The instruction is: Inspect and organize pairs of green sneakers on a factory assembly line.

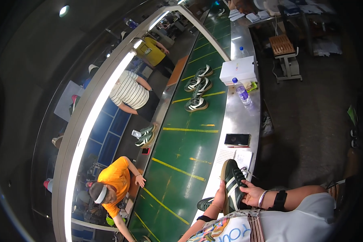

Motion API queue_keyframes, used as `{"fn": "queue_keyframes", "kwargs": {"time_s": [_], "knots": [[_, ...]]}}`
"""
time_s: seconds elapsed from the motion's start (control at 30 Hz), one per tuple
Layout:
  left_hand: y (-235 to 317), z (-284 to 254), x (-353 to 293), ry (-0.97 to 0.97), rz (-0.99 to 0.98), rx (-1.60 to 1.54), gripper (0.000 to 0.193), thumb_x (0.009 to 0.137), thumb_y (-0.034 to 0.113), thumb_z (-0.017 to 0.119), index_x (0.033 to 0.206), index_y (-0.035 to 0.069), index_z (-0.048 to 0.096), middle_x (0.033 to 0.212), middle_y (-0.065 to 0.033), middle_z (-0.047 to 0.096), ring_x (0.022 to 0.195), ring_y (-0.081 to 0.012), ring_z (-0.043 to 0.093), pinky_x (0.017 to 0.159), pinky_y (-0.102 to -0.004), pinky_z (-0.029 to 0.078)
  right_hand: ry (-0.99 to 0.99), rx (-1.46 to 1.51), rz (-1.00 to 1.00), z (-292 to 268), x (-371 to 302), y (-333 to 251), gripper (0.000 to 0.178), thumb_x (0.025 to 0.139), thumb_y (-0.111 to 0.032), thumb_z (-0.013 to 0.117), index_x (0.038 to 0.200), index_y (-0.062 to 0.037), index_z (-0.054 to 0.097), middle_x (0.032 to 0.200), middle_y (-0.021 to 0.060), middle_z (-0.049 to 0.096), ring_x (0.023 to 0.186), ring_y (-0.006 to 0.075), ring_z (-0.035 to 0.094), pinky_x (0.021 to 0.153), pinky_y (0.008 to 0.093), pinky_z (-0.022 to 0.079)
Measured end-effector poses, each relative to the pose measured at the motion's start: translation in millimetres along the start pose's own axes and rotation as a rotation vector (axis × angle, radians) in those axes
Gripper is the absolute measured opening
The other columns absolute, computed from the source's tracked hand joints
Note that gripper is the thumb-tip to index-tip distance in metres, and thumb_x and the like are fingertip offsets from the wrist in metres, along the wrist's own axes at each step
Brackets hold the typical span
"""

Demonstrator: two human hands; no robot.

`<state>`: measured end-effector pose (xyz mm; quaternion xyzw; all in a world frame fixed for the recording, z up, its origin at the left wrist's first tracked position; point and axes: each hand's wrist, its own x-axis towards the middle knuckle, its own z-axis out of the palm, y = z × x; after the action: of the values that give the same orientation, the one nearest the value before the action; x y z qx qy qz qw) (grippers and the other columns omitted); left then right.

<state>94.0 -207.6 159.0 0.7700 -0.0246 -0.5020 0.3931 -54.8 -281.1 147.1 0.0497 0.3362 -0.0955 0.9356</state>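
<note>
A dark green sneaker (pixel 231 177) with white stripes and a gum-brown sole is held up close to my body, its toe pointing away from me. My left hand (pixel 219 197) grips it along the sole side. On the opposite side, the fingers of my right hand (pixel 253 194) press on the upper near the laces. A second sneaker (pixel 205 204) of the same look lies on the metal ledge, partly hidden behind my left forearm.
A green conveyor belt (pixel 181 147) with yellow lines carries several sneakers (pixel 196 104). On the metal ledge are a phone (pixel 237 139), papers (pixel 243 158), a bottle (pixel 241 93) and a white box (pixel 238 71). Across the belt, a person in orange (pixel 116 181) reaches over it.
</note>
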Motion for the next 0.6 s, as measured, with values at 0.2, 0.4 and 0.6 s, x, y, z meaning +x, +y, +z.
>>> {"fn": "queue_keyframes", "kwargs": {"time_s": [0.2, 0.4, 0.6], "knots": [[5.7, 16.7, -8.5, -0.045, 0.072, -0.039, 0.08, 0.085, 0.061, 0.035, 0.12, -0.01, 0.044, 0.116, -0.0173, 0.052, 0.104, -0.023, 0.049, 0.093, -0.0286, 0.036, 0.017, 0.043, -0.054, -4.1, -14.6, -3.1, 0.035, 0.086, 0.001, 0.051, 0.112, -0.0218, 0.046, 0.102, 0.0025, 0.055, 0.095, 0.0194, 0.056, 0.083, 0.0412, 0.045], [12.4, 46.5, 2.1, -0.367, 0.047, -0.101, 0.068, 0.088, 0.057, 0.033, 0.122, -0.002, 0.044, 0.116, -0.014, 0.052, 0.104, -0.0251, 0.05, 0.091, -0.0351, 0.04, 0.055, 0.172, -0.199, -17.0, -38.4, -9.0, 0.031, 0.084, -0.001, 0.054, 0.108, -0.0213, 0.05, 0.101, 0.0015, 0.057, 0.096, 0.0168, 0.057, 0.085, 0.0382, 0.045], [25.2, 86.5, 4.7, -0.632, 0.053, -0.001, 0.063, 0.09, 0.054, 0.031, 0.121, 0.0, 0.044, 0.113, -0.013, 0.054, 0.101, -0.0244, 0.052, 0.091, -0.035, 0.04, 0.047, 0.265, -0.394, -31.9, -70.3, -10.4, 0.032, 0.086, -0.004, 0.054, 0.112, -0.0218, 0.048, 0.102, -0.0001, 0.056, 0.098, 0.0146, 0.055, 0.085, 0.036, 0.044]]}}
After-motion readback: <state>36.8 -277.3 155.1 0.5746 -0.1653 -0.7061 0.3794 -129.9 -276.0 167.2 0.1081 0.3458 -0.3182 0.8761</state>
